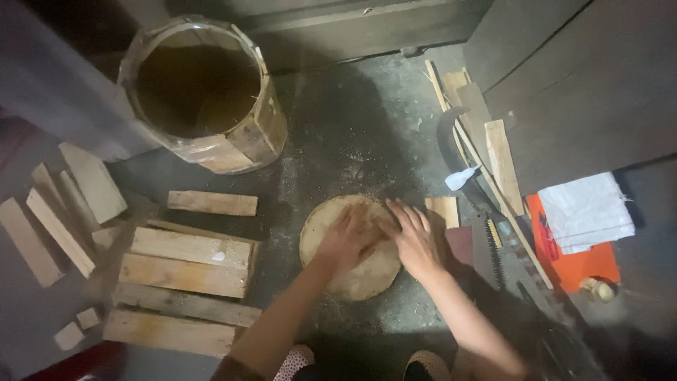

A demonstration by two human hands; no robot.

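**Two hands on a round wooden disc**

While the person crouches over the floor, the left hand [348, 240] and the right hand [415, 240] both lie flat on the round wooden disc [350, 248], fingers spread open, gripping nothing. Up and left of the disc stands the wooden barrel [204, 95]; left of the disc lie planks [185, 262]; right of it, a saw [493, 250].

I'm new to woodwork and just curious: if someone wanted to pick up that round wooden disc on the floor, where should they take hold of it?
Probably at the rim. The round wooden disc lies flat on the floor, so its face offers nothing to pinch. The left hand and right hand rest on its far part; the near edge is bare, so hooking fingers under there and tilting it up looks easiest.
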